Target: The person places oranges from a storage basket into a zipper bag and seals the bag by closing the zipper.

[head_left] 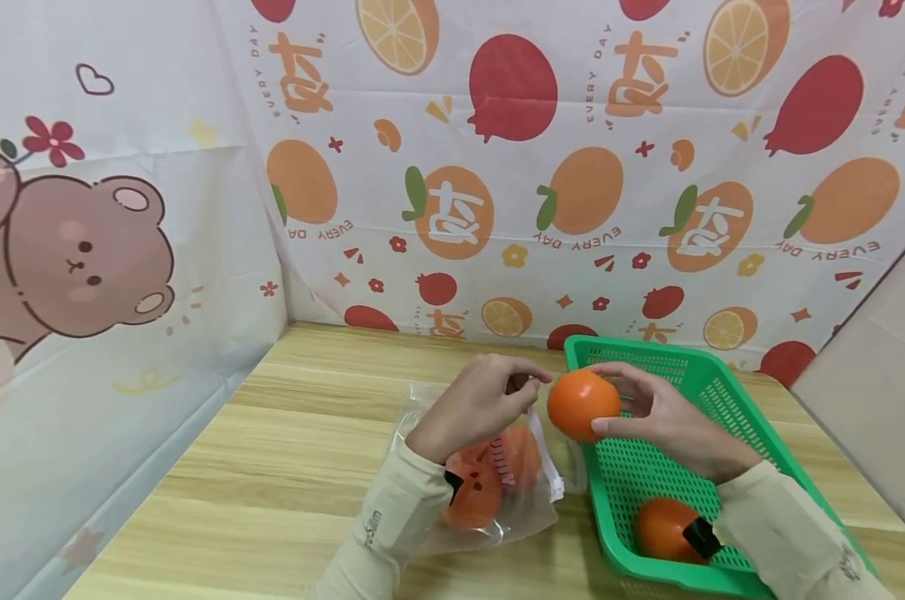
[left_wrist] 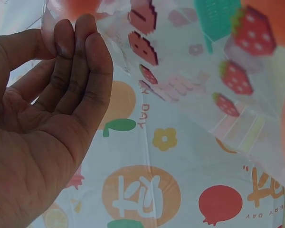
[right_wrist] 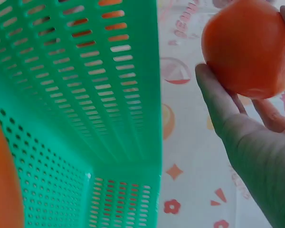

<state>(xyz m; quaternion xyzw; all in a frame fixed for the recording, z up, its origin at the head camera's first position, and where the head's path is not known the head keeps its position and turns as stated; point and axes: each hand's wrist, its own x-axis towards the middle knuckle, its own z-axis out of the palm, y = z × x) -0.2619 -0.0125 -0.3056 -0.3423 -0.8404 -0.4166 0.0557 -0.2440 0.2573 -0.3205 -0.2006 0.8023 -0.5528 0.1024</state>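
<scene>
The right hand (head_left: pixel 666 417) grasps a round, smooth orange fruit (head_left: pixel 583 404) between thumb and curled fingers, holding it in the air over the near-left edge of the green perforated plastic basket (head_left: pixel 692 379), just beside the raised mouth of a clear plastic zip bag printed with strawberries (head_left: pixel 497 483). The left hand (head_left: pixel 475 404) pinches the top edge of that bag between thumb and fingertips (left_wrist: pixel 73 35), lifting it open; the bag's lower part lies on the light wooden table (head_left: pixel 272 442), touching the basket's left wall, with orange fruit showing through the film. A second round orange fruit (head_left: pixel 666 527) rests inside the basket near its front corner, partly hidden by the right sleeve. Behind the table hangs a white cloth backdrop printed with oranges and pomegranates (head_left: pixel 572 167), and on the left a panel printed with a brown cartoon bear (head_left: pixel 85 258).
</scene>
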